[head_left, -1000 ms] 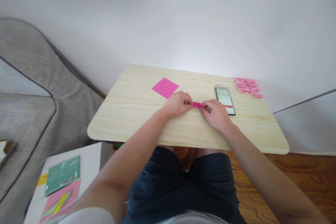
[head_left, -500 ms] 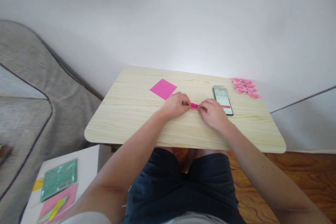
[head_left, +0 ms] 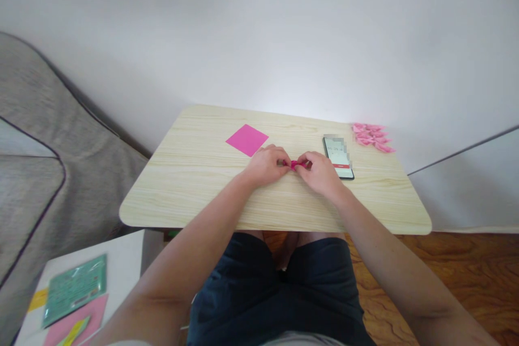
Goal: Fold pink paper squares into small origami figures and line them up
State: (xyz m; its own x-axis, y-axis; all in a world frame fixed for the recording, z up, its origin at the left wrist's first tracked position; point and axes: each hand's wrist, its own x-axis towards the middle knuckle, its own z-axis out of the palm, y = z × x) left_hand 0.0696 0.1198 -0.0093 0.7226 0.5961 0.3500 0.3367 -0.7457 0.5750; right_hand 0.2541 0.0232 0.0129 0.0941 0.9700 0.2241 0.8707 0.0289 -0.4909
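Between my hands, low over the table, is a small folded piece of bright pink paper [head_left: 294, 165]. My left hand [head_left: 267, 166] pinches its left end with thumb and fingers. At its right end my right hand [head_left: 318, 171] has a similar pinch on it. The fingers cover much of the paper, so its exact shape is hard to make out. A flat square of pink paper [head_left: 247, 139] lies just beyond my left hand, turned like a diamond.
A phone [head_left: 339, 158] with a lit screen lies right of my right hand on the pale wooden table [head_left: 182, 173]. Several folded light pink paper pieces [head_left: 372, 137] sit at the back right. Lower left, a white cabinet [head_left: 125, 254] holds a green packet [head_left: 75, 287].
The whole view has shifted slightly, moving the table left in the picture. My fingers have changed their grip a little, and the folded paper now shows differently between them.
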